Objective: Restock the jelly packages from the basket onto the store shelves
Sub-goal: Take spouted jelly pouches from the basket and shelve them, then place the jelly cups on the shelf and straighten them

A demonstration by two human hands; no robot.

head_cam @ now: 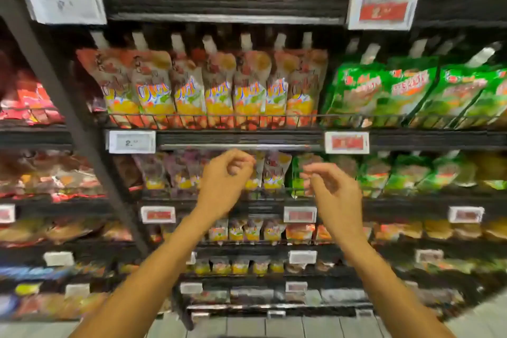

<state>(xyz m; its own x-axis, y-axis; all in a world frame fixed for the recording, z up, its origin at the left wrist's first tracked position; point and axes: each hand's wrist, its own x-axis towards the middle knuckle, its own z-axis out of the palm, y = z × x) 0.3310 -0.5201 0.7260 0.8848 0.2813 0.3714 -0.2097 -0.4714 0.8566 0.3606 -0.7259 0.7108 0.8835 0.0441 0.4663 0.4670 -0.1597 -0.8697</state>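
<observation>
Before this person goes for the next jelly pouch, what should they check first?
1. Left hand empty: cannot tell; it is curled and blurred against the lower pouch row.
2. Right hand empty: ok; loosely curled, holding nothing.
3. Basket within sight: not ok; it is out of frame.
4. Orange pouches upright behind the wire rail: ok.
5. Free space in the lower pouch row: cannot tell; the hands cover part of it.

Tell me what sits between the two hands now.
Head view: orange-and-white jelly pouches and a green pouch on the shelf behind fill the gap between left hand and right hand.
</observation>
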